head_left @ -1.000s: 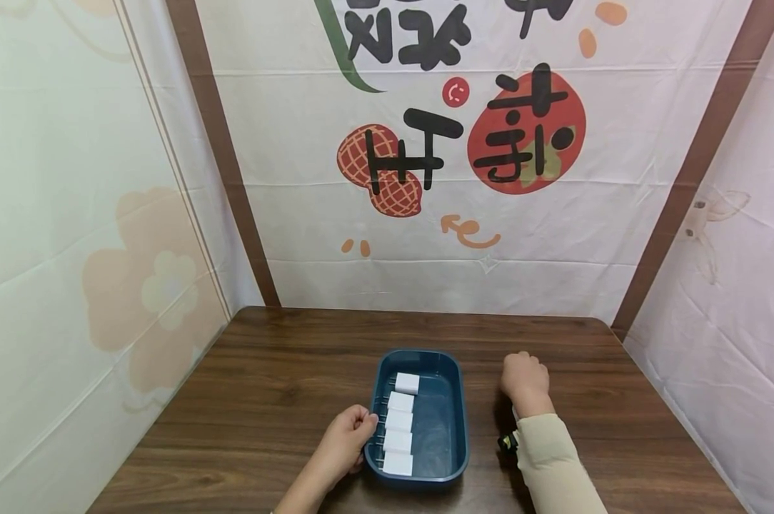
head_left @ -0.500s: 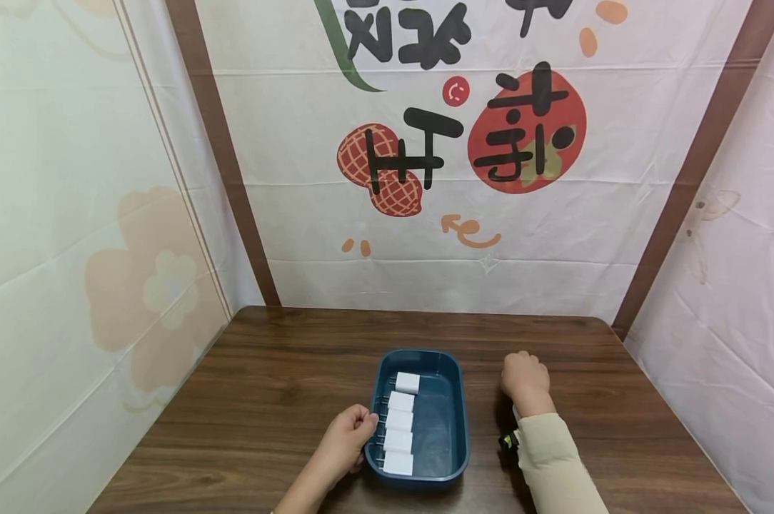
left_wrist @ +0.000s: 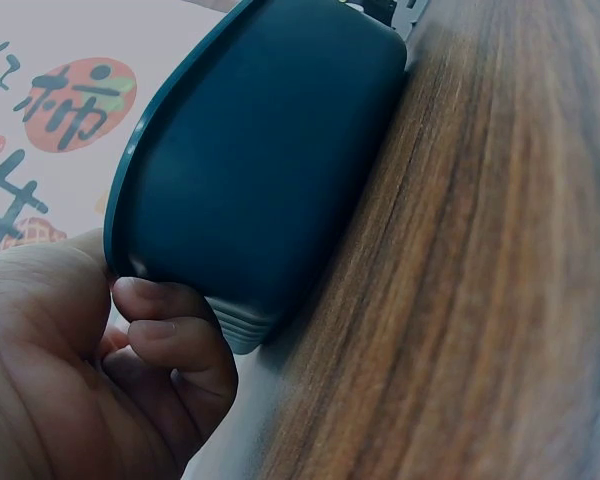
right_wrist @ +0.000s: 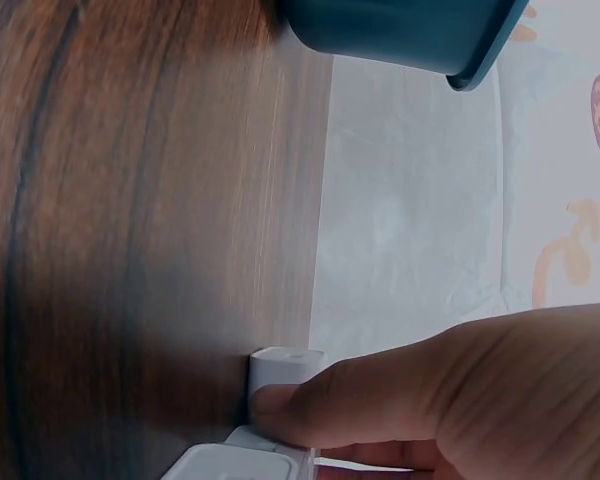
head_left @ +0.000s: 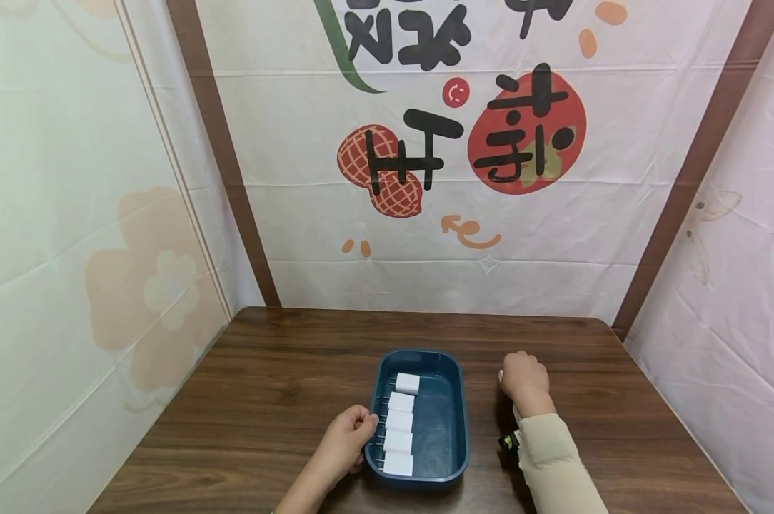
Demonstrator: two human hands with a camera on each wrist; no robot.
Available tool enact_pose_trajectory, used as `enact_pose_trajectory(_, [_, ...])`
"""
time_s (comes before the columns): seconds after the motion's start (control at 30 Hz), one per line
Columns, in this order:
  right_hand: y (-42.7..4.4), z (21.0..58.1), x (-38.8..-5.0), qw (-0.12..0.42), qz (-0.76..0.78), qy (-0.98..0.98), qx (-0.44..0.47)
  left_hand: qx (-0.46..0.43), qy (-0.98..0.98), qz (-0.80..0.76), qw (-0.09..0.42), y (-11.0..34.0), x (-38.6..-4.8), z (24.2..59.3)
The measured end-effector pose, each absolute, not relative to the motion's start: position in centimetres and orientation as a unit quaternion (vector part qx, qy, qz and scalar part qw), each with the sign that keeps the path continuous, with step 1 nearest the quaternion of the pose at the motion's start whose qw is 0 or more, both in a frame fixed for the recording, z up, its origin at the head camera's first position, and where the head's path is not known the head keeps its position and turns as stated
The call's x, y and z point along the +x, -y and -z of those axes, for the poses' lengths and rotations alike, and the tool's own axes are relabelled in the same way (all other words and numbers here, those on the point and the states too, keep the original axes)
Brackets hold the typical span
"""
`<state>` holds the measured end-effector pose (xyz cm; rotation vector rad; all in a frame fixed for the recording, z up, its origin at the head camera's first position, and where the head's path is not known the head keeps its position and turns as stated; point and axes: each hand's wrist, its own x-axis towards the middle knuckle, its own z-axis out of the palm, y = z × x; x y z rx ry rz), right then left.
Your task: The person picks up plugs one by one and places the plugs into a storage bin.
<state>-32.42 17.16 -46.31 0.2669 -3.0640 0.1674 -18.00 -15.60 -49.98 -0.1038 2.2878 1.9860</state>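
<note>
A dark blue plastic tray [head_left: 453,421] stands on the table, with several white plug chargers [head_left: 400,421] lined up along its left side, prongs to the left. My left hand [head_left: 347,437] pinches the tray's left rim; in the left wrist view, thumb and curled fingers close on its edge [left_wrist: 130,215]. To the right of the tray, my right hand [head_left: 526,382] is low at the table. The right wrist view shows its thumb against a white charger [right_wrist: 285,368], pinching it. Another white block [right_wrist: 230,463] lies close by, partly cut off. The right fingertips are mostly hidden.
The brown wooden table [head_left: 284,371] has printed white curtains [head_left: 425,278] behind it and at both sides. A small black device [head_left: 508,442] shows under the right wrist beside the sleeve.
My right hand has shifted very slightly left, and a small white edge now shows at its left side. The left hand, tray and chargers in it stay put.
</note>
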Motion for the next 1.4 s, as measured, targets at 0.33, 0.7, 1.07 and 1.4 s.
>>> enact_pose_trajectory(0.33, [-17.2,46.8,-32.8,0.051,-0.054,0.991,0.108,-0.033,-0.754,-0.654,0.054,15.5,-18.0,49.9])
enact_pose_trajectory(0.7, [-17.1,46.9,-33.2,0.086,-0.058,0.986,0.132,-0.04,-0.753,-0.655,0.061,15.6,-18.0,50.0])
enact_pose_trajectory(1.07, [-17.0,45.8,-33.0,0.096,-0.068,0.98,0.162,-0.037,-0.754,-0.653,0.059,15.6,-18.0,50.1])
enact_pose_trajectory(1.4, [-16.6,44.5,-32.6,0.113,-0.069,0.972,0.194,-0.034,-0.749,-0.659,0.056,15.7,-18.2,50.6])
